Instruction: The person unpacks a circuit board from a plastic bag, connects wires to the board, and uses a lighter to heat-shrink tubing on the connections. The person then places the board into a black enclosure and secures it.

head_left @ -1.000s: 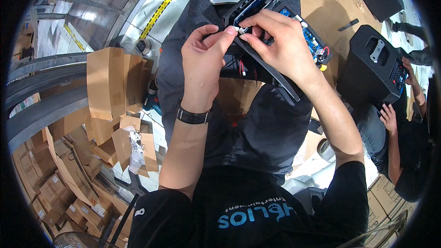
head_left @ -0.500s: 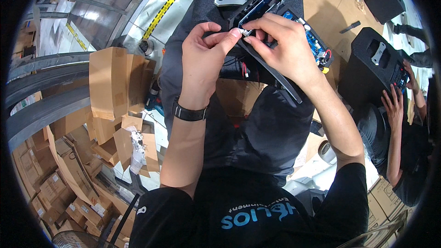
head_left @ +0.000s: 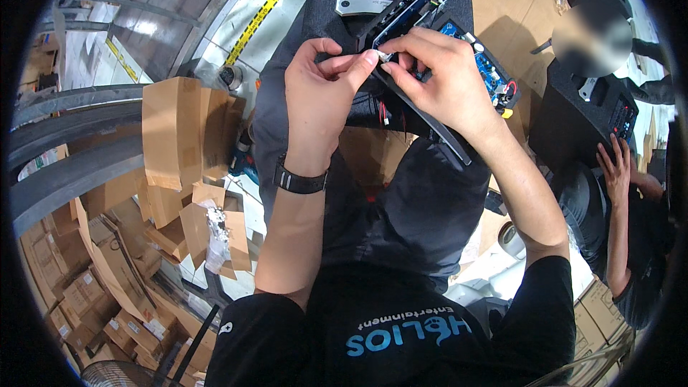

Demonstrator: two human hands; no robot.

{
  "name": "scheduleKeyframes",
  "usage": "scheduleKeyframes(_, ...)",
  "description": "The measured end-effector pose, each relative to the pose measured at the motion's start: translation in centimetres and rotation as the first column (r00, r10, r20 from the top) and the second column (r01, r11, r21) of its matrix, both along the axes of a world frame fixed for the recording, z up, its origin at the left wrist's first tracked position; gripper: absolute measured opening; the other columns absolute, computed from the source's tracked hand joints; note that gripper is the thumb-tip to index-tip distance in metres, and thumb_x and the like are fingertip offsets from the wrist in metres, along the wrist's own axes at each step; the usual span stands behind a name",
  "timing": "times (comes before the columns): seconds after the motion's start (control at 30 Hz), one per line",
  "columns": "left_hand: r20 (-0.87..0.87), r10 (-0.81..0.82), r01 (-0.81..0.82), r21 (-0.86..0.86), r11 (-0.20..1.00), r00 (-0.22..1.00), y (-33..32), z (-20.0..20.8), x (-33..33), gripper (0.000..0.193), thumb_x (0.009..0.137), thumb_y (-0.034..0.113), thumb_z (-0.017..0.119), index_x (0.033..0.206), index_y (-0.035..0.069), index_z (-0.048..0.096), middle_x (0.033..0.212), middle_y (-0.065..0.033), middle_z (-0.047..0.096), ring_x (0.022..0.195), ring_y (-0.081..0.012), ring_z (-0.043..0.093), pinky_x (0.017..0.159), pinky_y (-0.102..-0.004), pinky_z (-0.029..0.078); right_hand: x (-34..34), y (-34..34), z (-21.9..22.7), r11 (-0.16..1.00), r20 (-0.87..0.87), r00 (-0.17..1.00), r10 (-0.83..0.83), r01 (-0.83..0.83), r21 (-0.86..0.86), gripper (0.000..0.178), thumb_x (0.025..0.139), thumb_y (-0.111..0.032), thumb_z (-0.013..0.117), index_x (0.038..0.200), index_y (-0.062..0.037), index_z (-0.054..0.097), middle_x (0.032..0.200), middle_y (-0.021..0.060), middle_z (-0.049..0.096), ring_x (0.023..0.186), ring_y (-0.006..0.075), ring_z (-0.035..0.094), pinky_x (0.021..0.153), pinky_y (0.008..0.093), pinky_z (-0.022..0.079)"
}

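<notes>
Between my two hands is a small white connector (head_left: 383, 55), partly hidden by the fingertips. My left hand (head_left: 319, 97) pinches it between thumb and forefinger, its other fingers curled. From the other side, my right hand (head_left: 444, 75) closes thumb and forefinger on the same piece. Right behind the fingers, a black panel (head_left: 405, 6) with electronics on its inner face stands tilted against a black speaker cabinet (head_left: 322, 3). A blue circuit board (head_left: 487, 72) lies beside my right hand. Below the hands hangs a red and black wire (head_left: 383, 111) with a white plug.
The cabinet carries a silver handle plate (head_left: 363, 5). At right, a co-worker's hand (head_left: 615, 166) rests by another black cabinet (head_left: 562, 104). Cardboard boxes (head_left: 170, 132) and dark curved rails (head_left: 79, 150) fill the left side. Yellow-black tape (head_left: 265, 11) marks the floor.
My hands stay together at the connector, with only slight finger shifts. The co-worker has leaned into view over the other cabinet, and one of their hands has drawn back from its panel.
</notes>
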State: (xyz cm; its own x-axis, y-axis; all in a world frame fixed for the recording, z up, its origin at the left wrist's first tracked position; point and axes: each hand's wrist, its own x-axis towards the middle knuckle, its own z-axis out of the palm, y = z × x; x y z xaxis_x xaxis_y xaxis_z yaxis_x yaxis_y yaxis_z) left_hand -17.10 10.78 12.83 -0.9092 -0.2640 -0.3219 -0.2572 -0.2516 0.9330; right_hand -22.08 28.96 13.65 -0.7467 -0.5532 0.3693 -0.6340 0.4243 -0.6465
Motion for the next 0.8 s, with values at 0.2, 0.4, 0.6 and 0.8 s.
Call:
scheduleKeyframes(0.2,0.039,-0.027,0.028,-0.007,1.000,0.999,-0.4,-0.9,0.6,0.045,0.088,0.007,0.087,0.117,-0.002,0.054,0.096,-0.0112,0.076,0.085,-0.0087,0.068,0.073,-0.0205,0.050,0.3,0.3,-1.4,0.997,-0.018,1.000,-0.007,0.006,-0.071,0.017,0.084,-0.002,0.077,0.101,-0.0044,0.074,0.077,0.0084,0.062,0.071,0.0225,0.066,0.063,0.0338,0.053)
scheduleKeyframes(0.4,0.096,-0.084,0.097,-0.146,0.984,0.992,-1.7,-1.2,0.8,0.065,0.088,0.020,0.089,0.137,-0.001,0.051,0.090,-0.0002,0.071,0.067,-0.0016,0.053,0.056,-0.0180,0.037,0.5,-0.5,-2.5,0.991,0.023,1.000,0.013,-0.010,-0.134,0.019,0.077,-0.008,0.069,0.095,-0.0011,0.070,0.091,0.0188,0.068,0.089,0.0393,0.069,0.080,0.0476,0.058)
scheduleKeyframes(0.6,0.062,-0.163,0.166,-0.061,0.984,0.985,-2.5,-0.9,-0.3,0.041,0.095,0.011,0.082,0.117,0.011,0.048,0.082,0.0020,0.067,0.061,-0.0016,0.050,0.049,-0.0189,0.032,0.6,-0.7,-2.6,0.995,-0.014,1.000,-0.025,0.024,-0.101,0.021,0.079,-0.008,0.076,0.097,-0.0012,0.069,0.095,0.0154,0.065,0.099,0.0390,0.068,0.084,0.0491,0.057)
scheduleKeyframes(0.8,-0.048,-0.118,0.111,-0.124,0.986,0.992,-2.2,-2.5,0.1,0.037,0.092,0.013,0.085,0.109,0.011,0.052,0.075,0.0039,0.062,0.060,-0.0020,0.048,0.051,-0.0192,0.031,0.6,-0.5,-2.3,0.996,-0.043,0.999,0.000,-0.004,-0.087,0.018,0.081,-0.006,0.073,0.097,-0.0001,0.069,0.098,0.0166,0.064,0.099,0.0395,0.068,0.085,0.0491,0.056)
